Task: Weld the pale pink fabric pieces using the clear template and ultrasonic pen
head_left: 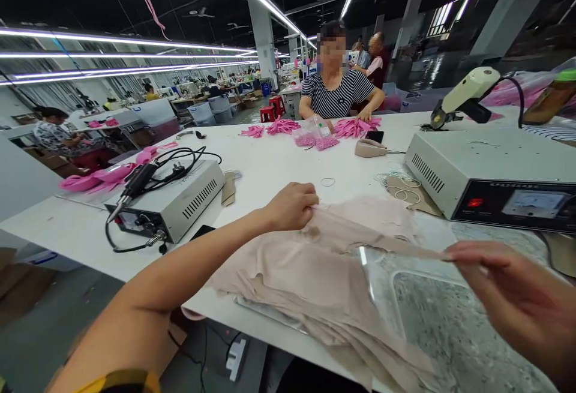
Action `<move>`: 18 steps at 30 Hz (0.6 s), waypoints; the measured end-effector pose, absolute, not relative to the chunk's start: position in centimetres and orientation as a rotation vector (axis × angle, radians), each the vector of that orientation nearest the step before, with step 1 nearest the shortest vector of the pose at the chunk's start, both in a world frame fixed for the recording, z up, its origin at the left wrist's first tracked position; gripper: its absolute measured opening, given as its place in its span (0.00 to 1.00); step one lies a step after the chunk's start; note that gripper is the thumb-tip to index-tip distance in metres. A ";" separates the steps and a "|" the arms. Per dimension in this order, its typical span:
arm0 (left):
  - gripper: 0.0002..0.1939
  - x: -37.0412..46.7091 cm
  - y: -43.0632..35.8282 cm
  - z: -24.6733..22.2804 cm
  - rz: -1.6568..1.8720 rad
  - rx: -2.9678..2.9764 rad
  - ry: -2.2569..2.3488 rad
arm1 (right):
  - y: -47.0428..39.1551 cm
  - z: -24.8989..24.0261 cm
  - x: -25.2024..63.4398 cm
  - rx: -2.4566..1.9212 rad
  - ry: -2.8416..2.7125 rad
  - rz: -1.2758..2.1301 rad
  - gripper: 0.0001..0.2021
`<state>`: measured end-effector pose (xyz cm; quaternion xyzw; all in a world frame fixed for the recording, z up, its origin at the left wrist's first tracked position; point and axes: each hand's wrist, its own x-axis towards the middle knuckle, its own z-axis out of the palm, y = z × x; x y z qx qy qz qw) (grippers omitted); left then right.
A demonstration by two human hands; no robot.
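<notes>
A thin beige fabric piece (355, 230) is stretched between my two hands, above a stack of similar beige fabric pieces (310, 279). My left hand (292, 206) is closed on its left end, knuckles up. On the right, my right hand (504, 285) pinches the other end between thumb and fingers, and the cloth narrows to a strip there. The stack lies in loose folds and hangs over the table's front edge. More pale fabric (378, 216) lies flat behind the held piece. Under my right hand is a grey speckled board (441, 309) with clear plastic at its left.
A grey control box (495, 159) stands at right, with a cordless-looking cutter (468, 96) behind it. Another box (180, 195) with a cabled handpiece sits at left. Across the white table (279, 159), a co-worker (337, 90) handles pink strips (357, 128) beside bagged pink pieces (315, 135).
</notes>
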<state>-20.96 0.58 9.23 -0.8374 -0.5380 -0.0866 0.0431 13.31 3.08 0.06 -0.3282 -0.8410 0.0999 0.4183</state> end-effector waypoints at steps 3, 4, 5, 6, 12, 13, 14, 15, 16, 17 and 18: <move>0.09 -24.3 -4.0 7.2 -0.205 -2.579 -1.550 | 0.1 0.5 10.7 -0.521 -2.220 0.293 0.11; 0.09 -25.1 -5.6 6.6 -0.145 -2.637 -1.512 | -0.5 0.3 10.3 -0.403 -2.311 0.324 0.11; 0.08 -25.7 -7.0 6.2 -0.088 -2.730 -1.469 | -0.9 -0.1 10.2 -0.322 -2.397 0.354 0.11; 0.07 -26.1 -8.2 5.9 -0.039 -2.834 -1.451 | -1.0 -0.4 10.3 -0.282 -2.472 0.382 0.11; 0.12 -24.9 -6.7 6.1 -0.315 -2.956 -1.709 | 4.4 -1.2 10.0 -0.858 -2.221 0.363 0.11; 0.13 -24.0 -5.3 5.9 -0.379 -2.910 -1.735 | 6.0 -1.2 9.6 -1.000 -2.157 0.371 0.12; 0.13 -22.9 -3.7 5.6 -0.431 -2.841 -1.761 | 7.7 -1.2 9.1 -1.109 -2.124 0.379 0.13; 0.12 -21.7 -2.1 5.2 -0.434 -2.781 -1.796 | 9.3 -1.3 8.7 -1.186 -2.112 0.390 0.14; 0.11 -20.4 -0.4 4.7 -0.411 -2.732 -1.845 | 10.9 -1.3 8.2 -1.230 -2.110 0.396 0.15; 0.13 -19.2 1.2 4.2 -0.382 -2.679 -1.903 | 12.3 -1.3 7.8 -1.260 -2.113 0.400 0.16; 0.16 -18.1 2.7 3.7 -0.332 -2.617 -1.970 | 13.7 -1.3 7.5 -1.281 -2.117 0.404 0.17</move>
